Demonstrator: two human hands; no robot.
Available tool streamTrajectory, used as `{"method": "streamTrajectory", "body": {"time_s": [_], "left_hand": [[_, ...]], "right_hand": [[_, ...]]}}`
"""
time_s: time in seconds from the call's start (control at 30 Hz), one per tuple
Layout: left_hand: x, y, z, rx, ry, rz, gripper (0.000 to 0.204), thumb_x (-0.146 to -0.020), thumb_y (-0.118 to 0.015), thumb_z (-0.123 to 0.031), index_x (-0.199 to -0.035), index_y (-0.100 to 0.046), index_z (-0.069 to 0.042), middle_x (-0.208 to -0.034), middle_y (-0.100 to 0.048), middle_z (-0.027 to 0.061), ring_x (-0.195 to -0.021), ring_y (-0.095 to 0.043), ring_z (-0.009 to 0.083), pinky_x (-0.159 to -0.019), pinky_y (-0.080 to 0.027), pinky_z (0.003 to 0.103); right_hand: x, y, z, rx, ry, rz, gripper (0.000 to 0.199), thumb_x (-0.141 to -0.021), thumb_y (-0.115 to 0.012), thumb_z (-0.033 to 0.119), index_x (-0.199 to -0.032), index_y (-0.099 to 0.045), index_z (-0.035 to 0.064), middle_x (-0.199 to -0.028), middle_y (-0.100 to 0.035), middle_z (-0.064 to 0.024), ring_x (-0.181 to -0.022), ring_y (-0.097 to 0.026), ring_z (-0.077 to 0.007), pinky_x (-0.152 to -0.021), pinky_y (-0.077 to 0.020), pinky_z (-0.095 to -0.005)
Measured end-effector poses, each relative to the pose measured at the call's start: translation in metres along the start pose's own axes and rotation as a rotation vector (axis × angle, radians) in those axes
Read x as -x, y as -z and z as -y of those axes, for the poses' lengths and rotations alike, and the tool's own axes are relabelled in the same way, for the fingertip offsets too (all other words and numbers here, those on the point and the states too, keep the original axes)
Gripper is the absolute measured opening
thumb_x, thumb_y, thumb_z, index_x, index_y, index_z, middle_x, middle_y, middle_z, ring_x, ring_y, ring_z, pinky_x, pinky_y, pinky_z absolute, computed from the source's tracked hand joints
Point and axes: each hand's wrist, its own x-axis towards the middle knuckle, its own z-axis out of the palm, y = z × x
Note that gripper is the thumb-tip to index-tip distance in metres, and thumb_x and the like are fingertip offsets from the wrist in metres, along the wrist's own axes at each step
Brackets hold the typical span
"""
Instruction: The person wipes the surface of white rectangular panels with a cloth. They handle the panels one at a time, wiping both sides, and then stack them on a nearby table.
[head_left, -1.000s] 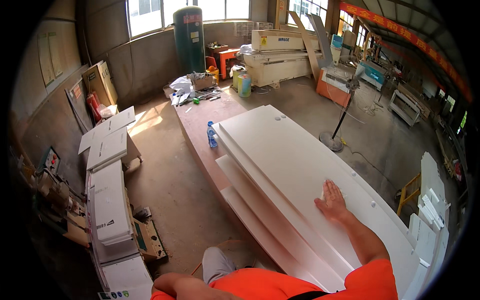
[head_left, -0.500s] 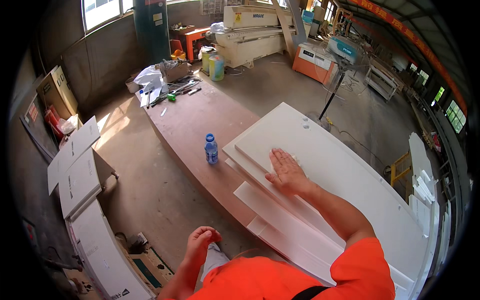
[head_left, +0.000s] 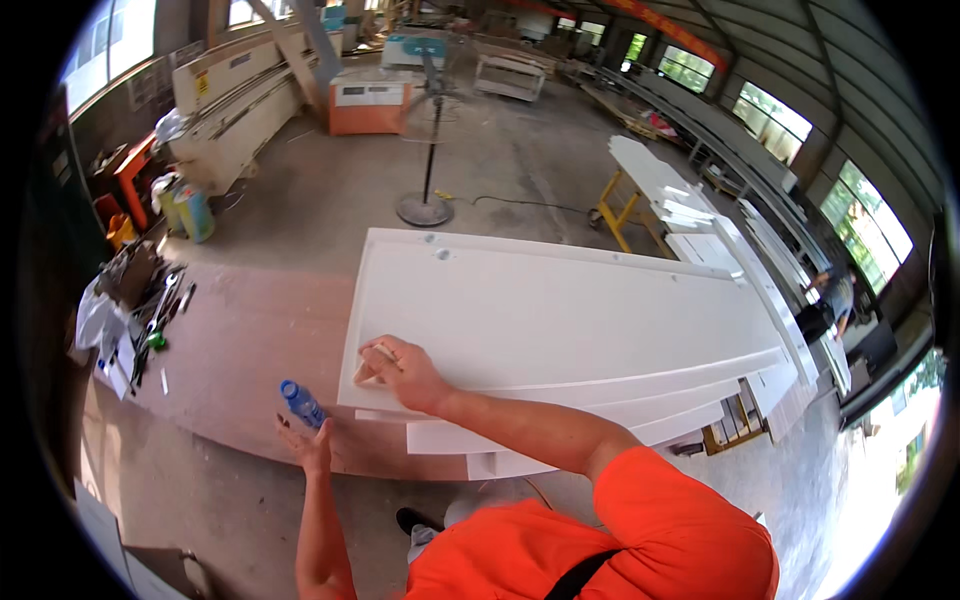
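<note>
My right hand (head_left: pixel 402 372) is at the near left corner of a large white panel (head_left: pixel 540 310), its fingers closed on a crumpled whitish cloth (head_left: pixel 370 366), mostly hidden by the fingers. Just past the panel's left end, a clear plastic bottle (head_left: pixel 304 404) with a blue cap and blue label stands on the reddish-brown tabletop (head_left: pixel 250 330). Close below the bottle is my left hand (head_left: pixel 308 442), thumb and fingers spread; whether a fingertip touches the bottle I cannot make out. Several narrower white boards (head_left: pixel 560 425) stick out from under the panel on my side.
Wrenches (head_left: pixel 165 300), a white bag (head_left: pixel 100 318) and other tools lie at the table's left end. Beyond the panel stands a black pole on a round base (head_left: pixel 424 210), with a cable on the floor. White boards on a yellow stand (head_left: pixel 625 215) and another person (head_left: pixel 835 300) are to the right.
The view has swung to the right. My left hand has moved from near my body up to the bottle, its fingers spreading. My right hand, flat before, has closed around the cloth.
</note>
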Motion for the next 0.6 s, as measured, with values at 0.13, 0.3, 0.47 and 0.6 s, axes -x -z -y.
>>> {"method": "streamTrajectory", "body": {"time_s": [0.13, 0.3, 0.47, 0.6], "left_hand": [[-0.048, -0.028, 0.030, 0.046, 0.050, 0.134, 0.097, -0.072, -0.091, -0.014, -0.152, -0.039, -0.002, -0.146, -0.053, 0.0198, -0.131, -0.055, 0.0379, -0.110, -0.045, 0.045], [-0.073, -0.056, 0.046, 0.050, -0.100, 0.081, 0.074, -0.075, -0.086, -0.010, -0.140, -0.053, -0.001, -0.124, -0.067, 0.0180, -0.109, -0.069, 0.0360, -0.095, -0.054, 0.043], [-0.052, 0.023, -0.107, 0.315, -0.131, 0.367, 0.059, -0.081, -0.079, -0.032, -0.127, -0.062, 0.000, -0.129, -0.066, 0.0193, -0.119, -0.064, 0.0329, -0.102, -0.048, 0.043], [-0.058, 0.081, -0.149, -0.819, -0.950, 0.389, 0.044, -0.087, -0.077, -0.028, -0.122, -0.066, -0.004, -0.127, -0.068, 0.0151, -0.121, -0.064, 0.0249, -0.101, -0.049, 0.039]], "right_hand": [[-0.004, -0.005, 0.004, -0.092, 0.034, -0.094, 0.035, -0.111, -0.053, 0.033, -0.113, -0.063, -0.0009, -0.088, -0.072, -0.0052, -0.084, -0.065, -0.0115, -0.081, -0.0520, -0.0315], [-0.002, 0.018, 0.025, -0.043, 0.068, -0.127, 0.029, -0.108, -0.056, 0.029, -0.111, -0.061, 0.0007, -0.086, -0.067, -0.0095, -0.080, -0.063, -0.0192, -0.076, -0.0510, -0.0360], [-0.012, -0.008, 0.045, 0.219, 0.646, -0.248, 0.023, -0.103, -0.060, 0.023, -0.108, -0.061, 0.0002, -0.094, -0.067, -0.0157, -0.081, -0.065, -0.0322, -0.077, -0.0514, -0.0423], [-0.013, -0.034, 0.060, 0.369, 0.829, -0.052, 0.024, -0.101, -0.061, 0.024, -0.099, -0.061, 0.0001, -0.099, -0.068, -0.0169, -0.087, -0.065, -0.0363, -0.080, -0.0506, -0.0480]]}}
